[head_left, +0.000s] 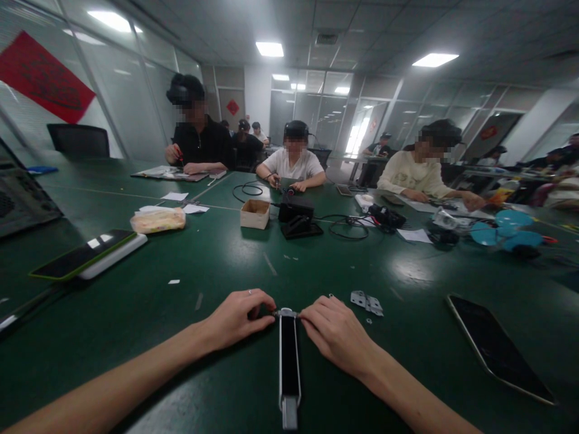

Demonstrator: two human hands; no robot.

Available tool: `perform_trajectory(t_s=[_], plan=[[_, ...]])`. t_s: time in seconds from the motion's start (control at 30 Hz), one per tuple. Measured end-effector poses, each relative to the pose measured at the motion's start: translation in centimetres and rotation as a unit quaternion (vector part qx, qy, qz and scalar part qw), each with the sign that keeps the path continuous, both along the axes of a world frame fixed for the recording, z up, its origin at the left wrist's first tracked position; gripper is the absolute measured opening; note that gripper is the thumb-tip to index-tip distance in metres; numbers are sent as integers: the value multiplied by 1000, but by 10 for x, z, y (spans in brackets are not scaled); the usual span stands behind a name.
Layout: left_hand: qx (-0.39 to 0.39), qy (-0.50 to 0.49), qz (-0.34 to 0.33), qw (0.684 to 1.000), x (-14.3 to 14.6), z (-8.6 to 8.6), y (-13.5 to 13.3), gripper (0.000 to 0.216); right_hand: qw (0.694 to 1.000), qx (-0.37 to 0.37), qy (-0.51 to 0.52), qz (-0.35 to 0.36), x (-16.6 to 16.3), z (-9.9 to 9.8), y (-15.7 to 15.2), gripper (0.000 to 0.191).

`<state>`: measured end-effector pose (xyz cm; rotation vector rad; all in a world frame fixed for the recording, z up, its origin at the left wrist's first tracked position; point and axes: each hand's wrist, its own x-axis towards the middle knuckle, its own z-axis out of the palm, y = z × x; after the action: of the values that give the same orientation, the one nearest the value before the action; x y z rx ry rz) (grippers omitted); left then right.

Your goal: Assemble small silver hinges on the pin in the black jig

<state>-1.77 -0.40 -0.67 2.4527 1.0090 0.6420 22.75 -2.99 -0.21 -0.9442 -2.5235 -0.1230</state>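
Observation:
A long black strip with metal ends lies on the green table, pointing away from me. My left hand is curled at the left of its far end, fingers pinched against the metal tip. My right hand is curled at the right of the same tip, fingertips touching it. What the fingers pinch there is too small to name. A small metal hinge lies just beyond my right hand.
A phone lies at the right, another phone on a white pad at the left. A small cardboard box, black devices with cables and a wrapped packet sit mid-table. Three people work at the far side.

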Motion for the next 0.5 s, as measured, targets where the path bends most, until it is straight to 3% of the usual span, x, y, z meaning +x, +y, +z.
perform_trajectory(t_s=[0.5], plan=[[-16, 7, 4, 1000, 3, 3, -2, 18, 1000, 7, 20, 7, 1, -3, 2, 10]])
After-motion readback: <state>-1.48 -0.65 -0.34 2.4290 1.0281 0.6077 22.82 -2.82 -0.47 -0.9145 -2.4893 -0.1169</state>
